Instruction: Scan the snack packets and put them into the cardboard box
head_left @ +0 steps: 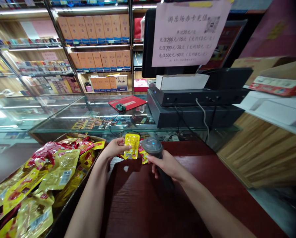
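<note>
Between the thumb and fingers of my left hand [115,147] is a small yellow snack packet [131,146], held upright over the brown table. My right hand [168,165] wraps round the handle of a dark barcode scanner [152,147], whose rounded head shows a small blue light. The scanner is just right of the packet, with a gap between them. Behind the scanner, partly hidden by it, another yellow and red packet [144,156] lies on the table. To the left of my left forearm stands a box [70,190] heaped with gold and red snack packets [61,168].
A glass counter [63,112] runs behind the table, bearing a red mouse pad [131,101] and a mouse [120,107]. Right of it are a black cash drawer [187,115], cables and a monitor with a pink sign [187,36]. A wooden cabinet [267,155] borders the right side.
</note>
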Demonstrator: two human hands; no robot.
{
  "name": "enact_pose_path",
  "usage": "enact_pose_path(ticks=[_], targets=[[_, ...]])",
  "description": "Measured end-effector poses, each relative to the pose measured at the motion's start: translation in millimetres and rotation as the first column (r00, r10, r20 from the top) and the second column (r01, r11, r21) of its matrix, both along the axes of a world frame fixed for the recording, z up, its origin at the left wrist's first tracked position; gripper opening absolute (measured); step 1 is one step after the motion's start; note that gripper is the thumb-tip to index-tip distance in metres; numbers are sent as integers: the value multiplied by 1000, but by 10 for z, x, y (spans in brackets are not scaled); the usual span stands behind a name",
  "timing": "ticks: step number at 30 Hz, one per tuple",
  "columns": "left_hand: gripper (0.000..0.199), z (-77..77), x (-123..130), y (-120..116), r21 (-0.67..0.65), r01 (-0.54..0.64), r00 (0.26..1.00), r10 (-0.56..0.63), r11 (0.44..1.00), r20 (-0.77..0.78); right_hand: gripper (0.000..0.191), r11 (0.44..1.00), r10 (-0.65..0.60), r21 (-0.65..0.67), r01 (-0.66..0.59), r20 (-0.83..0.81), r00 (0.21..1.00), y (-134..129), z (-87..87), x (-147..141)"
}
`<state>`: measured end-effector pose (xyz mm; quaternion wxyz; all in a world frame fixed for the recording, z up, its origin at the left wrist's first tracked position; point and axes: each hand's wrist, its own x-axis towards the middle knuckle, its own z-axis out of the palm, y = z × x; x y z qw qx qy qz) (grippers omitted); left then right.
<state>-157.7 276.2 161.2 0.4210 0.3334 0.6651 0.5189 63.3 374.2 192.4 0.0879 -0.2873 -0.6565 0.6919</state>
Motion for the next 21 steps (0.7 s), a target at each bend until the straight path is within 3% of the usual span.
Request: enact_pose_path(ticks=[8,13,21], targets=[[59,11,77,69,100,-131,985,118,986,124,26,991,129,23,-130,54,990,-264,-82,-51],[61,-36,108,121,93,-186,970,168,978,178,24,989,146,23,-149,80,986,-405,-144,-87],[59,-85,101,142,92,-210,967,193,973,166,23,988,147,34,-151,92,985,-421,-283,-110]])
